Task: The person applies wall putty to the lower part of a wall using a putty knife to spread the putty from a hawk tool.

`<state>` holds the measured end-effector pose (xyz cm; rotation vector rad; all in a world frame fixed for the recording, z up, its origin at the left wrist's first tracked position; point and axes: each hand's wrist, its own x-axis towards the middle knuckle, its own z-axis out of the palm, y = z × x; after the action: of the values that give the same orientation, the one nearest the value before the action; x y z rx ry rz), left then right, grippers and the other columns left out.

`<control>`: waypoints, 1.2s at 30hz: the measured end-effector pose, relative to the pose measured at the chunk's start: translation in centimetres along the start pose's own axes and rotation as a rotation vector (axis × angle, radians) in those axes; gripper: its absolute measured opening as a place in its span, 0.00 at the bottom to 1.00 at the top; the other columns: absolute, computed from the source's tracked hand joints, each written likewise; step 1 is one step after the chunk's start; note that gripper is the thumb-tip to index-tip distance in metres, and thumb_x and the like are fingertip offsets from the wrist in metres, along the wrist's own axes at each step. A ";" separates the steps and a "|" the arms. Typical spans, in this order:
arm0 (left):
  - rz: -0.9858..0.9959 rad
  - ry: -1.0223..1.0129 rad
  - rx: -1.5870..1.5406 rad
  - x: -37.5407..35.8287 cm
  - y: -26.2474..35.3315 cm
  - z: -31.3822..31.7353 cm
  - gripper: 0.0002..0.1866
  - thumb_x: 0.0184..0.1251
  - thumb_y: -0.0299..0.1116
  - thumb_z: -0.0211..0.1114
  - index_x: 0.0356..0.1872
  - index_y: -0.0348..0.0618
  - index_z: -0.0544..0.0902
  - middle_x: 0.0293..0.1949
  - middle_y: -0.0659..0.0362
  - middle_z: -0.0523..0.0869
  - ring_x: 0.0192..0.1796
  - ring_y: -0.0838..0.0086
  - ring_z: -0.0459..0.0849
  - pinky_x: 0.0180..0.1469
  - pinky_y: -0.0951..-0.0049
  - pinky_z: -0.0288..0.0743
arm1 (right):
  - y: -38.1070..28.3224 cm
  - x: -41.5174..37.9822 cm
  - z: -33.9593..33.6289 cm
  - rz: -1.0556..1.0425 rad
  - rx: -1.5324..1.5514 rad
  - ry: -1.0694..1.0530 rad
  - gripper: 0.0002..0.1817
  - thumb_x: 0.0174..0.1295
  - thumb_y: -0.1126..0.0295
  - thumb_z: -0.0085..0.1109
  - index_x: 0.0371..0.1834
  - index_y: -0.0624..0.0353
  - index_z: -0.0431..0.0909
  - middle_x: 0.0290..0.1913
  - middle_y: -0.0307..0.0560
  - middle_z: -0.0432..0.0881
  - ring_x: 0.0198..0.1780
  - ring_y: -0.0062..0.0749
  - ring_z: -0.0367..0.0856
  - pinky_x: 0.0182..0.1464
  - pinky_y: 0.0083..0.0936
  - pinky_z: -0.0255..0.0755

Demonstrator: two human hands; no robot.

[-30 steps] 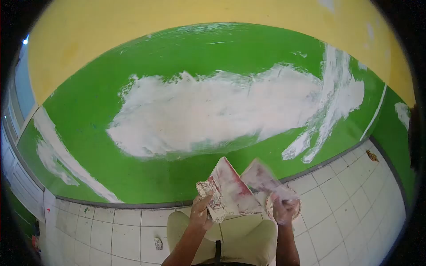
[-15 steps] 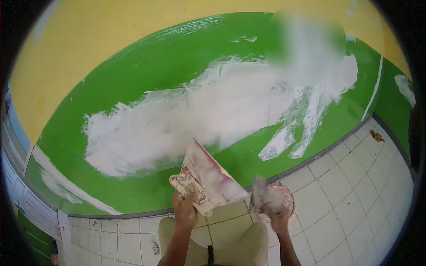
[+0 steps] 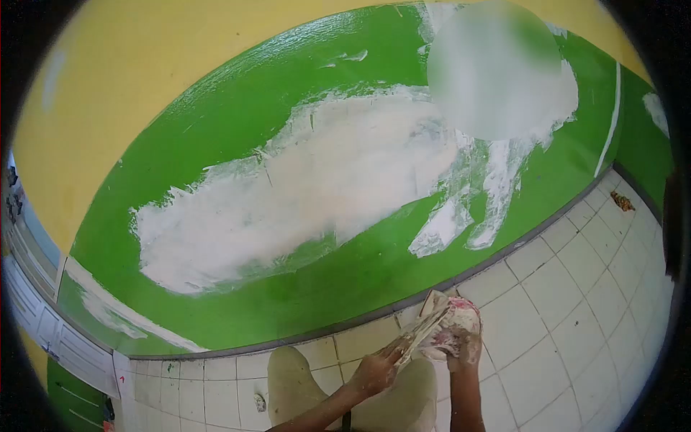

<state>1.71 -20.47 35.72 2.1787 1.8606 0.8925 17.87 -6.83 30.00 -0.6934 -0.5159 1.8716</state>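
The left hand [image 3: 374, 371] grips a putty board [image 3: 417, 333], seen edge-on and tilted, low over the floor [image 3: 561, 302]; the right hand [image 3: 461, 353] clasps a putty tub [image 3: 453, 317] against it; wet putty could slide off onto the tiles.

No legible txt, labels, brands or nos. anywhere in view.

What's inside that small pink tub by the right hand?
The pink tub shows white putty smeared on its rim and inside. The right hand and the putty board in the left hand cover most of the opening, so how full it is stays hidden.
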 end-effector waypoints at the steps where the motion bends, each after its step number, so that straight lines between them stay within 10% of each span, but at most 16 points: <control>1: -0.033 0.002 -0.020 0.1 0.2 0.2 0.36 0.53 0.22 0.57 0.69 0.44 0.63 0.61 0.45 0.75 0.54 0.50 0.81 0.48 0.57 0.81 | -0.8 0.2 -0.8 0.022 0.114 0.033 0.15 0.56 0.73 0.56 0.44 0.72 0.75 0.39 0.55 0.82 0.34 0.43 0.85 0.32 0.35 0.84; 5: -0.148 -0.035 -0.024 -1.0 -2.4 3.4 0.26 0.57 0.22 0.56 0.61 0.40 0.72 0.48 0.42 0.82 0.44 0.49 0.84 0.44 0.52 0.79 | -4.8 0.8 -3.0 0.043 0.107 0.109 0.13 0.62 0.65 0.51 0.42 0.64 0.76 0.43 0.54 0.81 0.40 0.42 0.82 0.42 0.43 0.81; 7: -0.331 -0.403 0.237 -1.1 -4.9 4.3 0.30 0.62 0.26 0.54 0.68 0.49 0.67 0.40 0.42 0.84 0.37 0.46 0.83 0.40 0.52 0.80 | -6.3 2.0 -5.1 -0.027 0.176 0.267 0.13 0.65 0.62 0.47 0.40 0.61 0.75 0.43 0.51 0.81 0.42 0.40 0.81 0.45 0.46 0.78; 9: -0.192 -0.267 0.266 -1.6 -6.8 5.1 0.13 0.65 0.31 0.52 0.42 0.32 0.79 0.25 0.40 0.81 0.27 0.44 0.80 0.33 0.48 0.74 | -7.2 3.0 -8.6 -0.170 0.241 0.349 0.13 0.65 0.61 0.46 0.39 0.59 0.75 0.43 0.48 0.81 0.41 0.38 0.82 0.44 0.44 0.79; 14: -0.541 -0.004 -0.040 0.2 -3.9 1.1 0.14 0.70 0.35 0.54 0.35 0.31 0.78 0.19 0.44 0.77 0.22 0.55 0.78 0.26 0.58 0.69 | -6.5 2.7 -17.5 -0.325 0.087 0.351 0.10 0.63 0.64 0.49 0.37 0.58 0.75 0.39 0.49 0.82 0.36 0.41 0.83 0.39 0.42 0.82; 20: -0.520 0.258 -0.282 0.7 -3.1 0.6 0.16 0.70 0.39 0.59 0.32 0.33 0.78 0.18 0.54 0.75 0.21 0.72 0.69 0.27 0.66 0.66 | 2.9 4.3 -27.7 -0.357 -0.009 0.329 0.12 0.63 0.69 0.48 0.43 0.65 0.75 0.42 0.56 0.82 0.40 0.48 0.85 0.43 0.49 0.84; 31: -0.536 0.315 -0.614 2.5 -3.7 0.1 0.15 0.67 0.40 0.63 0.32 0.35 0.79 0.22 0.63 0.77 0.25 0.78 0.68 0.29 0.71 0.67 | 1.2 -0.6 -17.7 -0.266 0.155 0.286 0.20 0.62 0.79 0.49 0.56 0.79 0.67 0.53 0.60 0.78 0.50 0.48 0.82 0.52 0.41 0.80; 36: -0.666 0.300 -1.292 2.8 -8.9 6.7 0.08 0.65 0.34 0.65 0.38 0.40 0.81 0.28 0.64 0.81 0.28 0.77 0.76 0.31 0.72 0.72 | 0.7 -0.5 -14.8 -0.327 0.292 0.151 0.16 0.63 0.79 0.48 0.54 0.73 0.70 0.53 0.54 0.78 0.54 0.42 0.79 0.57 0.38 0.77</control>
<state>-2.32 -14.11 27.05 0.6437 1.2442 1.6081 27.45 -7.05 18.67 -0.5149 -0.2342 1.5334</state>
